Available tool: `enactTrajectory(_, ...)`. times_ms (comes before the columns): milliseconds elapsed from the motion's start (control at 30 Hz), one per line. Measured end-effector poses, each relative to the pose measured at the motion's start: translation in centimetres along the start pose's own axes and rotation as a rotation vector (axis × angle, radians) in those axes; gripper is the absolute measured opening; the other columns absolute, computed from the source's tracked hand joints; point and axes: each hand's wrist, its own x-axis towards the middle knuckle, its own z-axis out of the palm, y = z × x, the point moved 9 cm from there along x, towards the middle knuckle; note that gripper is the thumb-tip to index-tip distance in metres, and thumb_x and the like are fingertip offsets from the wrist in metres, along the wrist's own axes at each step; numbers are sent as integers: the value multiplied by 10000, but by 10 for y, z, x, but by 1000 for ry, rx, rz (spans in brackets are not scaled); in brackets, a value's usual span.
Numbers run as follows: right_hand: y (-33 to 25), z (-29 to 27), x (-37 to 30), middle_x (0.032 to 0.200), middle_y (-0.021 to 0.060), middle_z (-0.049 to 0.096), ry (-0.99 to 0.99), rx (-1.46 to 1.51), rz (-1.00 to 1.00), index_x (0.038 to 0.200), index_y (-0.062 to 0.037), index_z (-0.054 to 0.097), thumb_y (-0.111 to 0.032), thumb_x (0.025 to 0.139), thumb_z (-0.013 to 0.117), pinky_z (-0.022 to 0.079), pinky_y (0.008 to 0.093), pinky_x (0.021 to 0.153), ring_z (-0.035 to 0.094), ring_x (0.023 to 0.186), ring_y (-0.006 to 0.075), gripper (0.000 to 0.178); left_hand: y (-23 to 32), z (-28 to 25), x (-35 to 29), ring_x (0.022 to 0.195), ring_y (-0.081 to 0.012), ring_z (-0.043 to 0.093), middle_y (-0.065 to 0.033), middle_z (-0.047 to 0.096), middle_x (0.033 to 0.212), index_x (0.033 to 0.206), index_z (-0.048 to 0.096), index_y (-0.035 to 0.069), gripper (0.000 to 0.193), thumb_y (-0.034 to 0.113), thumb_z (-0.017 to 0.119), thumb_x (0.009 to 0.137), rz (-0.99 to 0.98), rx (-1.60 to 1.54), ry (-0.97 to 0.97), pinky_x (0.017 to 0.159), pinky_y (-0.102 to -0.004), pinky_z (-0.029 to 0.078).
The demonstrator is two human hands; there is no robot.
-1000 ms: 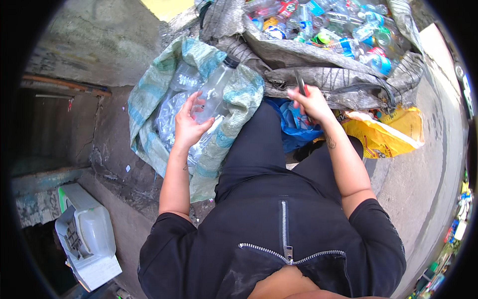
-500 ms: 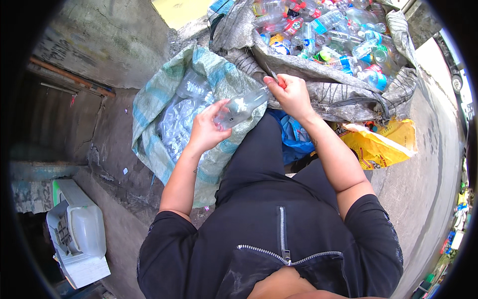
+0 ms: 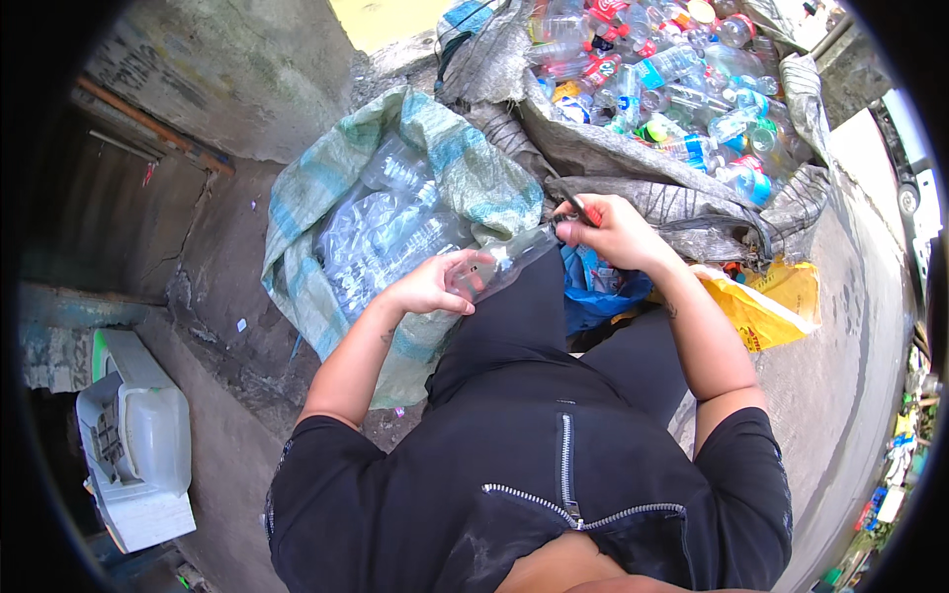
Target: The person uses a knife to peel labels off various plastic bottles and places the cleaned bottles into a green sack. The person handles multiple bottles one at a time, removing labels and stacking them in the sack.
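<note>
My left hand (image 3: 435, 287) grips the body of a clear plastic bottle (image 3: 509, 259) lying sideways over my lap. My right hand (image 3: 613, 229) is at the bottle's neck and holds a small dark tool with a red handle (image 3: 576, 209) whose blade points up and left. Just beyond my left hand lies a green-and-white woven sack (image 3: 326, 208), open and filled with several clear crushed bottles (image 3: 390, 232).
A large grey sack (image 3: 633, 163) at the top holds several mixed bottles with coloured labels and caps. A blue bag (image 3: 593, 292) and a yellow bag (image 3: 776, 301) lie by my right knee. A white plastic container (image 3: 133, 445) stands at the lower left beside a concrete ledge.
The bottle has come off the woven sack and down toward my lap, turned sideways. My right hand with the tool has moved to the bottle's neck.
</note>
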Motion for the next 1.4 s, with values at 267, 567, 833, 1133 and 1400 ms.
enactTrajectory(267,36,5,1,628,-2,562,61,242,114,893,-26,604,-242,881,661,370,222,482,467,509,40,224,73,-5,-24,741,-160,635,-69,645,966,1309,499,144,758,124,776,604,81,743,466,654,-277,517)
enactTrajectory(567,19,-1,-9,737,31,623,-15,132,144,965,-38,628,-343,859,674,449,268,522,521,563,77,326,23,7,-6,739,-132,615,-85,590,1001,1354,429,61,772,12,716,639,-33,-143,-42,681,-282,518)
enactTrajectory(833,25,-2,-12,753,6,628,-54,242,91,1010,-54,623,-301,882,655,404,238,475,483,516,70,280,70,-5,-11,771,-136,587,-67,585,964,1307,492,69,761,37,757,594,-17,415,223,701,-280,506)
enactTrajectory(1133,-43,-30,-48,1014,96,662,56,-151,-665,1053,-95,653,-31,711,713,517,373,790,638,921,301,353,17,39,10,811,-213,671,-136,627,998,1354,383,9,850,121,790,616,-159,-594,-561,624,-275,522)
enactTrajectory(1400,40,-123,-51,885,21,653,368,-50,-103,1072,-65,658,-5,732,736,492,231,643,575,763,62,353,24,-8,53,833,-209,649,-138,613,1024,1371,372,54,833,80,755,632,-81,-572,-242,709,-299,524)
